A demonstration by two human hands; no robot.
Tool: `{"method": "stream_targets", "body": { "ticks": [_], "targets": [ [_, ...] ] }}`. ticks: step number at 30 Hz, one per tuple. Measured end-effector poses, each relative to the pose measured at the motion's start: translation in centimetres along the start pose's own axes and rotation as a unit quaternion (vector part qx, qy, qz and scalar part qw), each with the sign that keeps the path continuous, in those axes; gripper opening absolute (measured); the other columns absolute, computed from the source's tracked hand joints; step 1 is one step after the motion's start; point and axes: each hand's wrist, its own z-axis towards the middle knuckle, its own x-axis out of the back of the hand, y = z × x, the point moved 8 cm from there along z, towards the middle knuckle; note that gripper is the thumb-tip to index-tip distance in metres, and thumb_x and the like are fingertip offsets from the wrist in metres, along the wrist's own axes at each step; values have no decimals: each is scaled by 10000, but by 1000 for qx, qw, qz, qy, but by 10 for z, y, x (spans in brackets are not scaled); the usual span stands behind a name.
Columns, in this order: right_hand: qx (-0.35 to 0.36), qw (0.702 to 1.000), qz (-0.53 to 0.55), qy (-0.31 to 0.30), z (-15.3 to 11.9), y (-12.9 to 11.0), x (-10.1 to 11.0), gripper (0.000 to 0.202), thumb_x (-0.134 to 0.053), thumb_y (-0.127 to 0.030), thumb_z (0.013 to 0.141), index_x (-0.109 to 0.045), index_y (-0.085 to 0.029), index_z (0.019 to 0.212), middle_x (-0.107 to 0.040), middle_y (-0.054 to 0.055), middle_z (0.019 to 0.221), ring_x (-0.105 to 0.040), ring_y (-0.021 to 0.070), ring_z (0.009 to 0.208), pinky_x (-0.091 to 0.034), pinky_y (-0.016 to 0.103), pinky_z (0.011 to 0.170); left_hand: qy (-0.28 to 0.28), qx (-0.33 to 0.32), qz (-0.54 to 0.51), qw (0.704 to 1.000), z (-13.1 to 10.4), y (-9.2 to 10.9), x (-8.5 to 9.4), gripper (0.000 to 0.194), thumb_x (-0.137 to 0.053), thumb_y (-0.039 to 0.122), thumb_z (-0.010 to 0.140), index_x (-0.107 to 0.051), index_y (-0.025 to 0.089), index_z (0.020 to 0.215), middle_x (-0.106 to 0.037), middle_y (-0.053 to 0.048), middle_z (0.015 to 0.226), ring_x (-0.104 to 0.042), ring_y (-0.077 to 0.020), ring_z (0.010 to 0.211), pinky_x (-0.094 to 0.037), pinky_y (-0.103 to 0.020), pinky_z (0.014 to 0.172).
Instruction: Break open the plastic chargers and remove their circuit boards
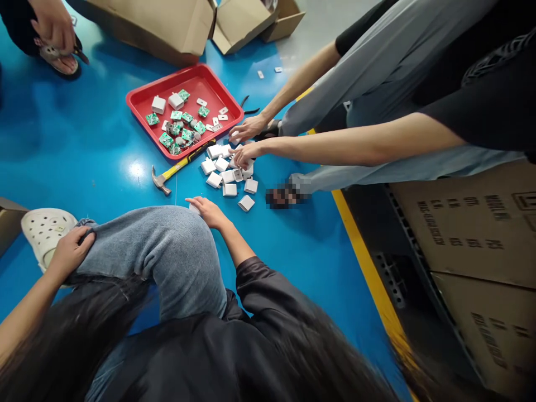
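My left hand [74,249] lies over the lower leg of my jeans, near the white clog, with its fingers resting on the denim and nothing in them. Beyond my bent knee, my right hand [208,213] is closed on a white plastic casing [194,209], mostly hidden by the fingers and knee. Just past it, several white casings [229,176] lie loose in a heap on the blue floor. A co-worker's two hands [247,153] reach into the far side of this heap. A claw hammer [181,165] with a yellow and black handle lies left of the heap.
A red tray [144,120] holds green circuit boards, white casings and small white plates. Black-handled pliers [250,110] lie beside it. Cardboard boxes [167,28] stand behind; larger cartons [469,223] are at the right. Another person's hand [56,25] and foot are at upper left.
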Motion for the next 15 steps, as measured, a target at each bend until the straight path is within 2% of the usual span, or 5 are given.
{"method": "stream_targets", "body": {
  "ticks": [4, 7, 11, 15],
  "targets": [
    [-57, 997, -36, -24, 3, 3, 0, 685, -519, -236, 925, -260, -256, 1560, -432, 96, 1483, -537, 235, 1196, -490, 302, 870, 3, -5, -8, 1000, 0, -2, 0, 453, -325, 568, 776, -571, 191, 825, -662, -109, 918, -610, -280, 908, -457, -359, 825],
    [-75, 995, -53, -30, 3, 2, 2, 675, -493, -235, 937, -250, -277, 1566, -464, 90, 1446, -560, 234, 1175, -498, 281, 824, 13, -9, -13, 1000, 1, -6, -2, 433, -345, 558, 784, -579, 195, 820, -661, -95, 898, -607, -263, 884, -454, -340, 805],
    [-100, 992, -71, -20, 3, -1, -1, 622, -450, -288, 967, -276, -291, 1563, -525, 94, 1355, -598, 232, 1102, -503, 281, 796, 16, -25, -15, 999, 1, -6, -4, 421, -346, 560, 789, -565, 202, 778, -656, -87, 868, -603, -250, 854, -450, -327, 779],
    [-151, 987, -61, -5, -4, -1, -16, 570, -386, -362, 1000, -293, -316, 1560, -545, 94, 1336, -621, 236, 1049, -518, 319, 808, 6, -27, -15, 1000, 0, -2, -5, 433, -321, 574, 789, -543, 205, 750, -647, -97, 852, -601, -261, 843, -448, -339, 757]
  ]
}}
